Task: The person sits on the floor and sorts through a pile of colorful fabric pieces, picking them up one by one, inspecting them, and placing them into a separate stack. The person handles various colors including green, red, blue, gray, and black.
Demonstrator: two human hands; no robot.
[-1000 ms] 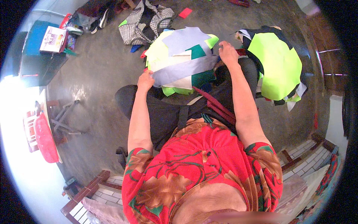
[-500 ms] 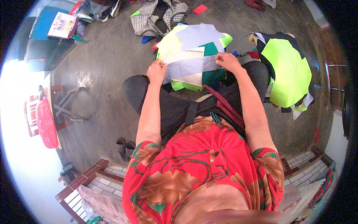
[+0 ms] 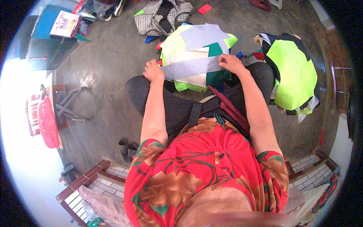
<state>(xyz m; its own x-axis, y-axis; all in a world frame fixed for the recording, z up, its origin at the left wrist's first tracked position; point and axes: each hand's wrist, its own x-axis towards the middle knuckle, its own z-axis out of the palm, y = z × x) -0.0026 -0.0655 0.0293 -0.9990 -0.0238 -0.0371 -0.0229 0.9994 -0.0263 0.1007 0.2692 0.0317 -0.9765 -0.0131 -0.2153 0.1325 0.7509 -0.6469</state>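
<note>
A long pale grey-lavender strip of fabric (image 3: 193, 68) is stretched from one hand to the other. My left hand (image 3: 153, 72) is closed at its left end, the fingertips partly hidden. At the other end my right hand (image 3: 231, 63) pinches the strip between thumb and fingers. Beneath it, in front of my folded legs, lies a heap of cloth pieces: white cloth (image 3: 196, 80), dark green cloth (image 3: 216, 78), a larger grey-lavender piece (image 3: 204, 36) and neon yellow cloth (image 3: 172, 43).
To the right sits another pile topped with neon yellow-green cloth (image 3: 293, 73) over black pieces. A checked bag or cloth (image 3: 147, 22) and a red scrap (image 3: 205, 8) lie beyond the heap. At left are a red plastic basin (image 3: 47, 123) and a folding metal stand (image 3: 72, 104).
My left hand has shifted a little left, and more of the strip now shows between my hands. My right hand stays almost in place, holding its end.
</note>
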